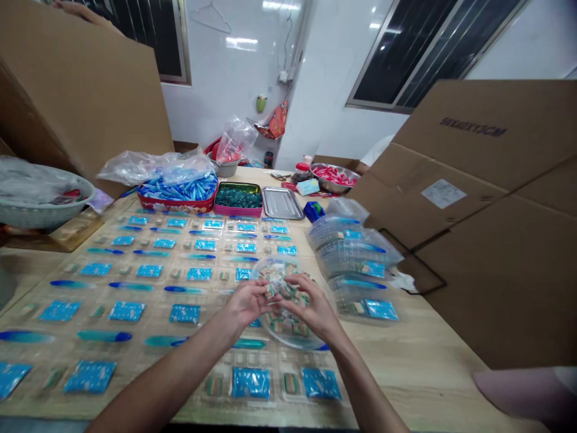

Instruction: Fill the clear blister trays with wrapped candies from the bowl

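My left hand [249, 302] and my right hand [318, 310] meet over a round transparent bowl [295, 343]. The bowl holds many small striped blocks [288, 328] in green, orange and white. Fingers of both hands are closed around a small striped block [273, 291], partly hidden by them; whether it is one piece or more I cannot tell. Beneath and around the bowl lie rows of transparent plastic trays [220, 355]. Many of these carry a blue patterned packet [251, 382], a striped block [291, 383] and a blue pen-like stick [249, 344].
Filled trays are stacked [360, 270] at right, beside a large cardboard box [487, 240]. Behind the rows stand a red tin of blue sticks [175, 206], a pink-edged box [238, 210] and a metal tray [283, 203]. Another person's hand [85, 13] touches the left cardboard [99, 84].
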Tool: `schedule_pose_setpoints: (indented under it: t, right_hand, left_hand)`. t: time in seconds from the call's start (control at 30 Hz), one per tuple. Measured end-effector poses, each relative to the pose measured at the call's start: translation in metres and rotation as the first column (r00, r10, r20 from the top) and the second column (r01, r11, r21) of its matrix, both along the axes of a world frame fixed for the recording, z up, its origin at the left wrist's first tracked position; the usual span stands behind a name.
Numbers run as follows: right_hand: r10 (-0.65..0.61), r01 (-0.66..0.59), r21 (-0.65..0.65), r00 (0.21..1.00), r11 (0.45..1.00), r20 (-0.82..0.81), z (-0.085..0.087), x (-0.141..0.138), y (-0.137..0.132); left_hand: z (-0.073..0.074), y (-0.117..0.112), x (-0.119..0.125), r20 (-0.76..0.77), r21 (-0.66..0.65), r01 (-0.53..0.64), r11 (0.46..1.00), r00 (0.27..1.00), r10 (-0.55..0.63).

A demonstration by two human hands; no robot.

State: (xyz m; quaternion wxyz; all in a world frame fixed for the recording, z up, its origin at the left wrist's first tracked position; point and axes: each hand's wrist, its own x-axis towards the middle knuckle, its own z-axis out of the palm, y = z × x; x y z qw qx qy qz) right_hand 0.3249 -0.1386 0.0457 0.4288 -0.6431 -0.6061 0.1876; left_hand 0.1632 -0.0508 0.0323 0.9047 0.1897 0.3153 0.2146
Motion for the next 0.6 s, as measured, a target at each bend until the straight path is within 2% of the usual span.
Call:
schedule_pose_setpoints:
  t: [0.13,0.23,0.37,0.5,0.6]
  right_hand:
    - [0.164,-0.164,0.012,0.986,0.986,-0.008,0.002,-0.015,0.003]
    - [0.189,-0.189,-0.002,0.982,0.982,0.006,0.006,-0.020,0.006]
    - [0.246,-0.246,0.009,0.964,0.969,-0.105,0.008,-0.017,0.007]
    - [0.324,-0.323,0.037,0.923,0.946,-0.207,0.003,-0.010,0.005]
    - [0.324,-0.325,0.033,0.921,0.945,-0.218,-0.002,-0.005,0.002]
  left_hand:
    - [-0.001,-0.005,0.003,0.081,-0.024,0.076,0.997,0.994,-0.074]
    - [0.001,-0.009,0.004,0.079,0.032,0.092,0.995,0.992,-0.095]
    - [0.006,-0.014,0.003,0.042,0.080,0.097,0.992,0.994,-0.100]
    - [0.008,-0.018,0.002,-0.018,0.129,0.099,0.987,0.995,-0.098]
    - [0.006,-0.020,0.003,-0.075,0.201,0.067,0.977,0.996,-0.052]
